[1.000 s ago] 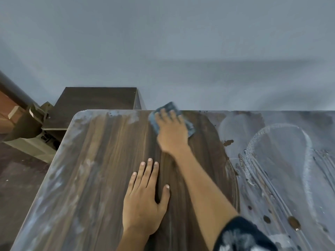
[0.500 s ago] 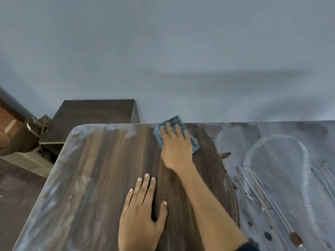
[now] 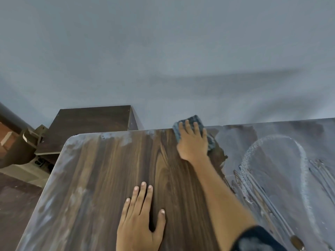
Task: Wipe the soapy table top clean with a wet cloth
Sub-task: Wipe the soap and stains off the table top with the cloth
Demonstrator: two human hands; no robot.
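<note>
Item, nearest: my left hand (image 3: 140, 221), palm down on the table (image 3: 101, 178), fingers straight and lying close together, thumb set apart, holding nothing.
Item: dark sleeve (image 3: 257, 240) of my right arm at the lower edge, the forearm reaching across the wood-grain top.
Item: cleared dark strip of table under and between my arms; pale soap film (image 3: 54, 201) along the left edge and near the far left corner.
Item: thick soap swirls (image 3: 282, 160) and streaks over the right part of the table.
Item, far edge: my right hand (image 3: 193, 144), fingers flat, pressing on the blue cloth (image 3: 194, 120), which overhangs the table's far edge.
Item, beyond: dark cabinet (image 3: 90, 122) to the left; grey wall (image 3: 163, 51).
</note>
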